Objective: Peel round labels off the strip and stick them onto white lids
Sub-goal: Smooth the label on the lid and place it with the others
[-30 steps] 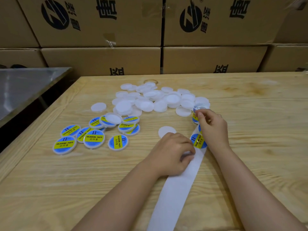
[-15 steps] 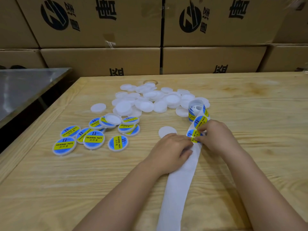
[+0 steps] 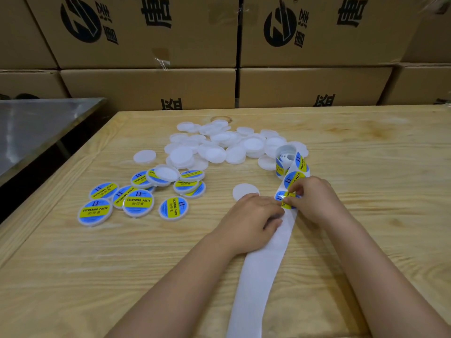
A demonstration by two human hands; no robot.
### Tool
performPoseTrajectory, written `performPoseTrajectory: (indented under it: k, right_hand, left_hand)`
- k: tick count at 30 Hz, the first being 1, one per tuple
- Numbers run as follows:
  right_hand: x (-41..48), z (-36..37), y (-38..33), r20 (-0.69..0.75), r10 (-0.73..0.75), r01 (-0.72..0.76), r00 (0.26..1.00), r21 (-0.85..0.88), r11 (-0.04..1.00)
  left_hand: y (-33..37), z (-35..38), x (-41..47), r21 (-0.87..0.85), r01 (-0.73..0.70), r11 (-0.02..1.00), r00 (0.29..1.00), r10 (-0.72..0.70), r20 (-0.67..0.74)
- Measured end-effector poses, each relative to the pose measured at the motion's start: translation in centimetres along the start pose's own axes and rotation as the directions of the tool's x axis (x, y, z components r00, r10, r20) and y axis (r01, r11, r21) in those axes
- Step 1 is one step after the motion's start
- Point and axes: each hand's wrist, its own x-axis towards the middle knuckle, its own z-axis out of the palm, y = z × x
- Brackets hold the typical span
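Both busy: L hand (image 3: pixel 251 215) grips strip (image 3: pixel 258 276), R hand (image 3: pixel 314 201) pinches label (image 3: pixel 289 200); lids (image 3: pixel 138 203) read "SOLDERING PASTE".

- Soft, even light from overhead, and it is bright right across the tabletop (image 3: pixel 366 167). No hard shadows.
- Only a faint, smudgy shade under the left hand (image 3: pixel 251 220) and the right hand (image 3: pixel 317 203).
- The white lids (image 3: pixel 214 152) and the strip (image 3: pixel 256 276) run close to blown out, with little surface detail.
- A small glint on the label (image 3: pixel 284 198) between the hands.
- The steel surface (image 3: pixel 36 128), left of frame, gives a dull grey sheen.
- Wide-angle bend: the boxes (image 3: pixel 146 32) bow towards the top corners and go soft at the edges.
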Motion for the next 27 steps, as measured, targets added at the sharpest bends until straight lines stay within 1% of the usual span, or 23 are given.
performPoseTrajectory:
  k: [6, 10, 15, 19, 23, 27]
  right_hand:
    - [-0.11, -0.03, -0.32, 0.030, 0.029, -0.029, 0.999, 0.006, 1.000]
    - [-0.10, 0.12, -0.41, 0.030, 0.068, -0.069, 0.997, 0.046, 0.997]
    - [-0.14, 0.23, -0.53, -0.020, 0.051, -0.051, 0.998, 0.014, 0.999]
    - [-0.23, 0.17, -0.37, -0.094, 0.056, -0.050, 0.994, 0.066, 0.997]
    - [-0.28, 0.34, -0.24, -0.093, 0.035, -0.037, 0.995, -0.011, 0.999]
    - [-0.32, 0.26, -0.18, -0.079, 0.029, -0.031, 0.996, -0.022, 0.999]
  left_hand:
    - [0.09, -0.03, -0.06, -0.032, -0.007, 0.999, 1.000, 0.006, -0.025]
    - [0.18, -0.04, -0.06, -0.037, -0.012, 0.999, 1.000, 0.011, -0.029]
    - [0.12, -0.13, -0.11, -0.042, -0.010, 0.999, 0.999, 0.008, -0.046]
    - [0.22, -0.11, -0.06, -0.036, -0.011, 0.999, 0.999, 0.009, -0.040]
    - [0.21, -0.16, -0.06, -0.025, -0.004, 1.000, 0.999, 0.003, -0.033]
    - [0.30, -0.31, -0.06, -0.023, -0.003, 1.000, 1.000, 0.002, -0.022]
